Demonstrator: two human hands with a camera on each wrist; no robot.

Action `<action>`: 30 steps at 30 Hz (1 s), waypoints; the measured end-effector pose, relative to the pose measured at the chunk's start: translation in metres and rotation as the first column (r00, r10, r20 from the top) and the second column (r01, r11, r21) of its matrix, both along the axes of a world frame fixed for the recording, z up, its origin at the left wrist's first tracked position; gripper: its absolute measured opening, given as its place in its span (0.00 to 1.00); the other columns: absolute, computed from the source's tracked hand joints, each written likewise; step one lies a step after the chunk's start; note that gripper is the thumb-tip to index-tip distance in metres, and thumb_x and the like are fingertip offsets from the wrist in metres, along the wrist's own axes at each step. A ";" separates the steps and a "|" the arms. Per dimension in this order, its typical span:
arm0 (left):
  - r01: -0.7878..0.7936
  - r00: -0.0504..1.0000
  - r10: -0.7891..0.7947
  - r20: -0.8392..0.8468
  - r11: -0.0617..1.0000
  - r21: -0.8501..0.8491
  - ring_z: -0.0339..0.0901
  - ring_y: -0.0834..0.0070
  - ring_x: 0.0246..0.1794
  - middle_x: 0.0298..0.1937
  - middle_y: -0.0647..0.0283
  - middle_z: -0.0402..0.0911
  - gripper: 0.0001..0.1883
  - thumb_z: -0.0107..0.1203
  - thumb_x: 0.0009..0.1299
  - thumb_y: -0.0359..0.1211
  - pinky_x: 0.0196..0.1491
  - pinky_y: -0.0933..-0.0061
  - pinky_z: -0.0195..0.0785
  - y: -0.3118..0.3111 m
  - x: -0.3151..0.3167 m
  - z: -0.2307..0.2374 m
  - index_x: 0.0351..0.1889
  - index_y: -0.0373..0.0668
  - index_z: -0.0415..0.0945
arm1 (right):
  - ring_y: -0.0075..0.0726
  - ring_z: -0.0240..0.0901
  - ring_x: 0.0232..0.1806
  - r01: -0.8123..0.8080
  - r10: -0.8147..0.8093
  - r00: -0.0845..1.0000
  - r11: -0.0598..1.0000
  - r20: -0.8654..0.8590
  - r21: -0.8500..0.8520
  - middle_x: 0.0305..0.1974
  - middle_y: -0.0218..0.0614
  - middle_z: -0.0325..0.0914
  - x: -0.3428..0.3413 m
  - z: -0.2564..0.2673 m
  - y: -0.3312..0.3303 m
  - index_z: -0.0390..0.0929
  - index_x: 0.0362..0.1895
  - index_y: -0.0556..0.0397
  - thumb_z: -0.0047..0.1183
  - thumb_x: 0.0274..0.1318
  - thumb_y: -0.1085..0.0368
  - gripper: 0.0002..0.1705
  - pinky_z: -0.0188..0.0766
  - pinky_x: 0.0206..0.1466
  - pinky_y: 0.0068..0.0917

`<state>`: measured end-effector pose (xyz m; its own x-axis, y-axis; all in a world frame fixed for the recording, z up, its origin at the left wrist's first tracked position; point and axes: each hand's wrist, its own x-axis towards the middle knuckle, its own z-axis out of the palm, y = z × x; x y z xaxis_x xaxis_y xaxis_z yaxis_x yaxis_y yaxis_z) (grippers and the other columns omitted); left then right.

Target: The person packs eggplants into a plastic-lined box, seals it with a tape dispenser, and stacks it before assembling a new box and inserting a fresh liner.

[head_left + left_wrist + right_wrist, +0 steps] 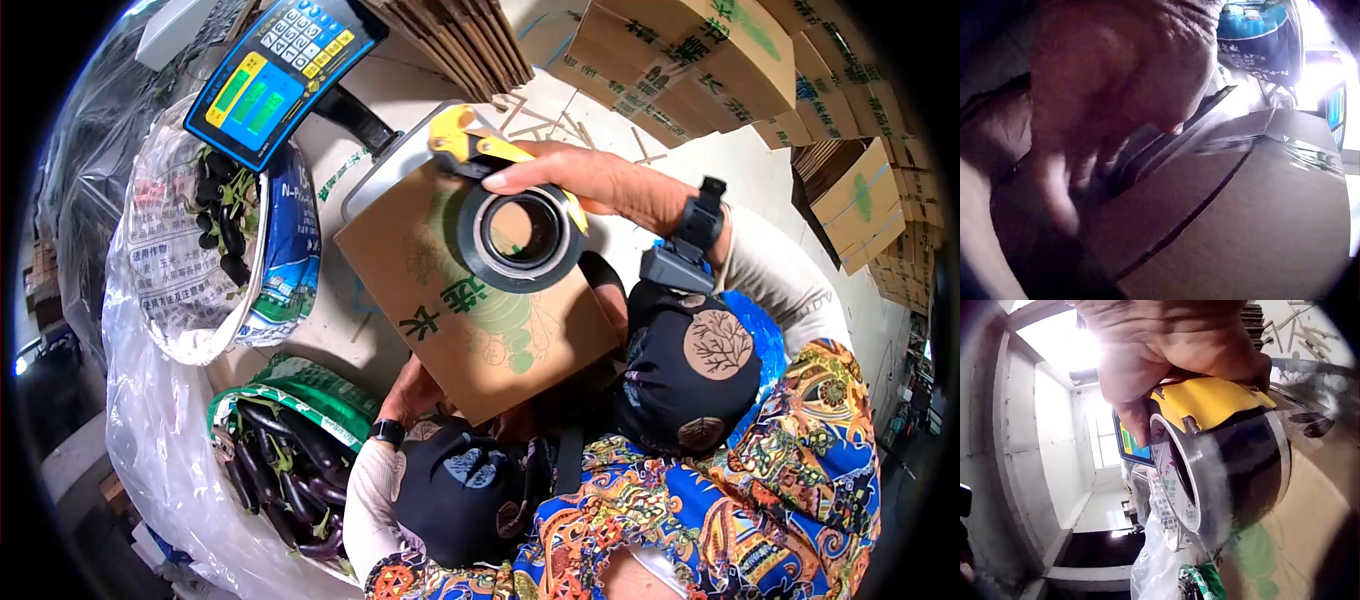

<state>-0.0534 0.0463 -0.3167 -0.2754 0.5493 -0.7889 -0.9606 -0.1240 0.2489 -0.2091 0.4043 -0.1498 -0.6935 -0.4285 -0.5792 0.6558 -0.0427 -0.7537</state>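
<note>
A brown carton with green print (560,350) lies tilted in front of the person, its seam side (1260,219) crossed by clear tape at one end. The right hand (600,180) (1172,344) grips a yellow tape dispenser (455,140) (1210,403) with a large tape roll (478,240) (1241,462), held over the carton's upper face. At the carton's lower left edge is the left hand (410,395) (1122,62), fingers extended along its side; the fingertips are dark and partly blurred.
Behind the carton stands a weighing scale with a blue display (265,90). A green-edged sack of eggplants (290,470) is at lower left, with a white sack (190,260) holding more above it. Cartons (690,70) are stacked at upper right; flattened cardboard (450,40) stands at the top.
</note>
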 end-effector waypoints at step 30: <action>-0.363 0.757 0.042 -0.652 0.857 -0.366 0.76 0.77 0.43 0.46 0.61 0.79 0.23 0.53 0.72 0.45 0.40 0.79 0.67 -0.047 -0.157 0.100 0.57 0.38 0.73 | 0.26 0.77 0.42 -0.169 0.188 0.919 0.982 -0.346 0.085 0.44 0.37 0.79 -0.036 0.071 0.065 0.71 0.57 0.63 0.61 0.51 0.58 0.32 0.76 0.49 0.24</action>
<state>-0.2099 -0.0006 -0.2166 -0.8364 0.0534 -0.5455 -0.5470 -0.0188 0.8369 -0.2455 0.4689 -0.0792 -0.7708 -0.5399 -0.3381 0.3423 0.0966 -0.9346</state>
